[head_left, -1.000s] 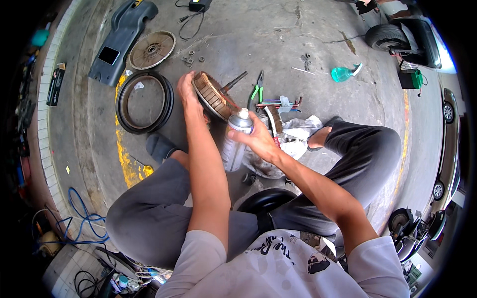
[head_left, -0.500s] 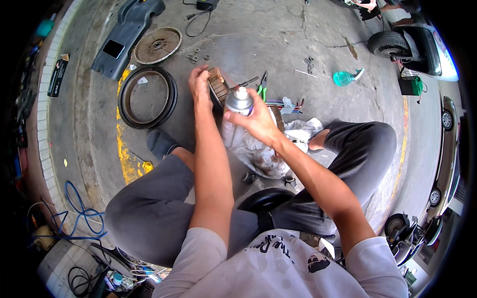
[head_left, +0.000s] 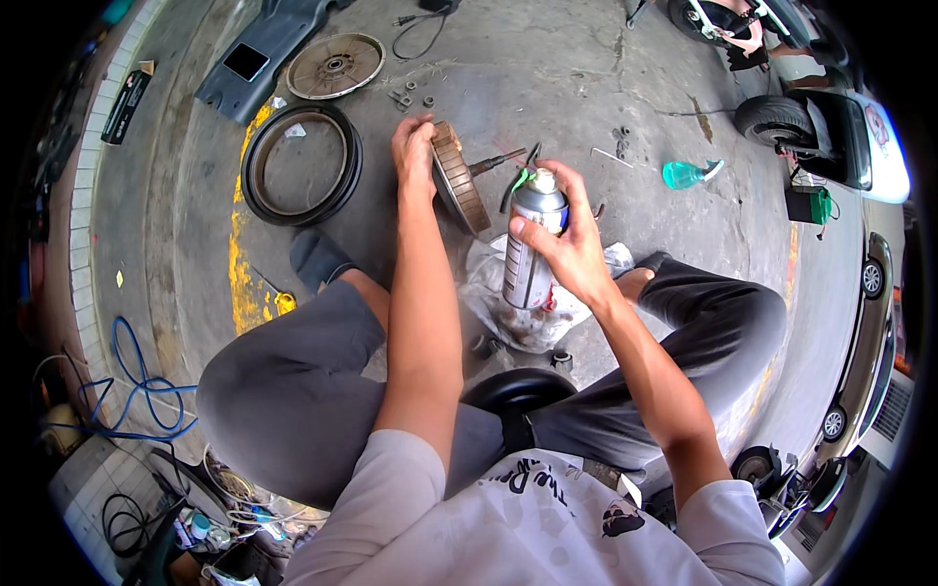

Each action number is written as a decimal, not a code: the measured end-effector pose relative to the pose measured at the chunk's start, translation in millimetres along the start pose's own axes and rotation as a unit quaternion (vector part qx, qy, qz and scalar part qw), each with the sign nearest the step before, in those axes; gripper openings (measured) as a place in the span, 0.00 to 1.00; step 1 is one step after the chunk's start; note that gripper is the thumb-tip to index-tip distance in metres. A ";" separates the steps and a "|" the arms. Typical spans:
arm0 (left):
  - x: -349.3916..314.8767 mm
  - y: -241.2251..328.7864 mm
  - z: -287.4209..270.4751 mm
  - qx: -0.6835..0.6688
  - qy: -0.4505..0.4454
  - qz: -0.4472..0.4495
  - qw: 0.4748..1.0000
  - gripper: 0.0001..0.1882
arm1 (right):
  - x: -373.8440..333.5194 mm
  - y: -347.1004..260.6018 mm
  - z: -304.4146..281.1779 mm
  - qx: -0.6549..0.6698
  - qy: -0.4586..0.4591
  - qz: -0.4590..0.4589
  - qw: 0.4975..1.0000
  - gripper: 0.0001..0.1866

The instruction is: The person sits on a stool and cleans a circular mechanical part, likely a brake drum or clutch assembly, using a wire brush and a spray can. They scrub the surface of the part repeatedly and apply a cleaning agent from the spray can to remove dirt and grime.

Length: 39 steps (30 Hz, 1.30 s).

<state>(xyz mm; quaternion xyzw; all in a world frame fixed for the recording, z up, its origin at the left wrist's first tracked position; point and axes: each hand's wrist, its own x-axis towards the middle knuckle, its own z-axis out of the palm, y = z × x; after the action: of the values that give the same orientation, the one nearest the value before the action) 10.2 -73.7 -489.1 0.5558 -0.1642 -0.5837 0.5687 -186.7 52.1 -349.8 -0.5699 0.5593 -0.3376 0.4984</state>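
My left hand (head_left: pixel 415 156) is closed around the far left edge of a hub motor stator (head_left: pixel 459 176), a disc with a brown segmented rim and an axle sticking out to the right. The stator is held up on its edge, tilted. Wrapped around a silver spray can (head_left: pixel 530 244) is my right hand (head_left: pixel 576 234), its index finger reaching up by the nozzle. The can stands to the right of the stator, apart from it. Below it lies a stained white rag (head_left: pixel 528 327). Green-handled pliers (head_left: pixel 521 180) lie partly hidden behind the can.
A black-rimmed ring (head_left: pixel 256 190) and a round metal cover (head_left: pixel 337 83) lie on the floor at the left, near a grey panel (head_left: pixel 217 86) with a phone on it. Several nuts (head_left: pixel 403 99) lie beyond my left hand. A green spray bottle (head_left: pixel 682 175) lies at the right.
The spray can has moved right and toward me, away from the stator. The stator has swung so its rim and axle show more fully. The view has shifted slightly.
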 end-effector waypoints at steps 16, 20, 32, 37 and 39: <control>14.8 -2.9 4.7 -0.018 -0.004 0.002 1.000 0.17 | -25.8 8.5 6.0 -0.081 -0.016 -0.088 0.993 0.33; 25.1 -10.3 0.0 0.003 0.016 0.024 1.000 0.17 | -25.3 10.0 8.7 -0.125 0.007 -0.129 0.984 0.33; 26.7 -4.1 -21.4 -0.011 0.068 0.011 0.998 0.18 | -27.7 6.8 10.8 -0.095 -0.029 -0.133 0.986 0.32; 30.5 -8.4 -21.7 -0.034 0.057 -0.003 0.998 0.18 | -29.1 9.5 9.5 -0.102 -0.031 -0.126 0.986 0.31; 31.0 -8.9 -22.0 -0.023 0.057 0.003 0.998 0.18 | -29.2 12.2 9.6 -0.100 -0.029 -0.127 0.987 0.31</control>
<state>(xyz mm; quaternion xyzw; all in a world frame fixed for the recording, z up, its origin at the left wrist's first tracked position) 32.5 -87.6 -518.0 0.5745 -0.1192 -0.5531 0.5915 -185.6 83.9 -359.0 -0.6924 0.4989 -0.3240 0.4082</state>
